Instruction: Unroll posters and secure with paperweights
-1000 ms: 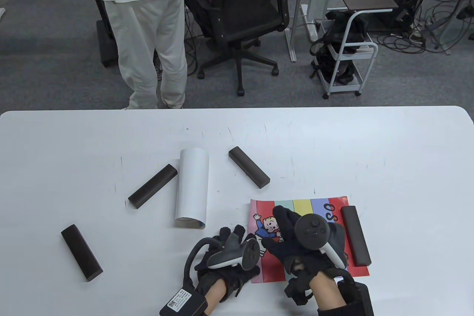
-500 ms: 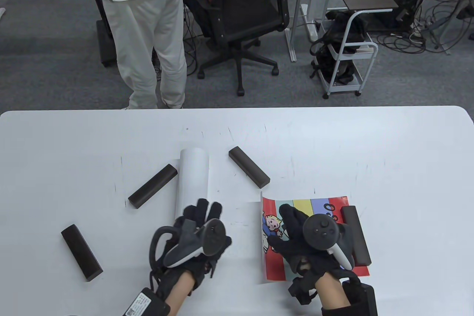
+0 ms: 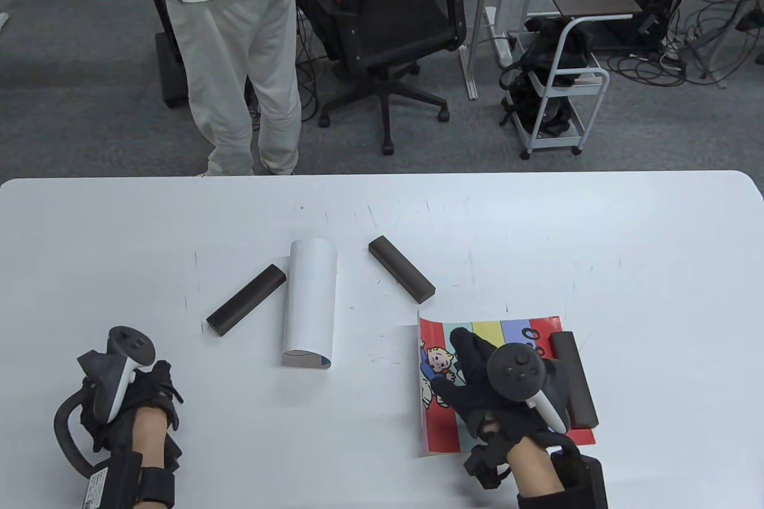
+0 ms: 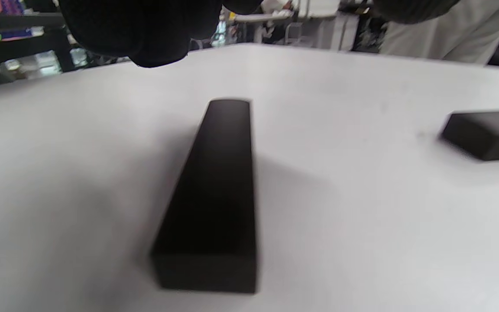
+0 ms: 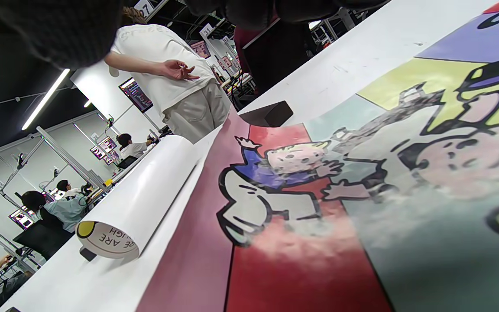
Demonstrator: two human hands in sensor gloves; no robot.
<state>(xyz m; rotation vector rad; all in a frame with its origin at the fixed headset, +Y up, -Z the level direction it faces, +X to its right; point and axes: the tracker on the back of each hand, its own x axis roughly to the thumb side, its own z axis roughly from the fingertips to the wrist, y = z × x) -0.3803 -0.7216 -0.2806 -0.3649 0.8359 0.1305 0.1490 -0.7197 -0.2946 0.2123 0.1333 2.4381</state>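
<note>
My right hand (image 3: 477,372) lies flat, palm down, on the colourful cartoon poster (image 3: 507,333), pressing it to the white table (image 3: 537,234). The poster's left edge (image 3: 421,389) curls up; it also fills the right wrist view (image 5: 362,195). A dark paperweight (image 3: 574,378) lies on its right edge. My left hand (image 3: 152,389) hovers at the table's front left over another dark paperweight (image 4: 215,195), hidden under the hand in the table view. In the left wrist view the fingers (image 4: 145,30) hang above its far end, apart from it.
A rolled white poster (image 3: 310,303) lies mid-table, also in the right wrist view (image 5: 145,190). Two more dark paperweights lie beside it, one to its left (image 3: 246,299) and one to its right (image 3: 401,276). A person (image 3: 233,55) and an office chair (image 3: 388,25) stand beyond the far edge.
My left hand left the poster's left edge and swept left to the front-left paperweight. The freed left edge of the poster curled back up. My right hand stayed on the poster.
</note>
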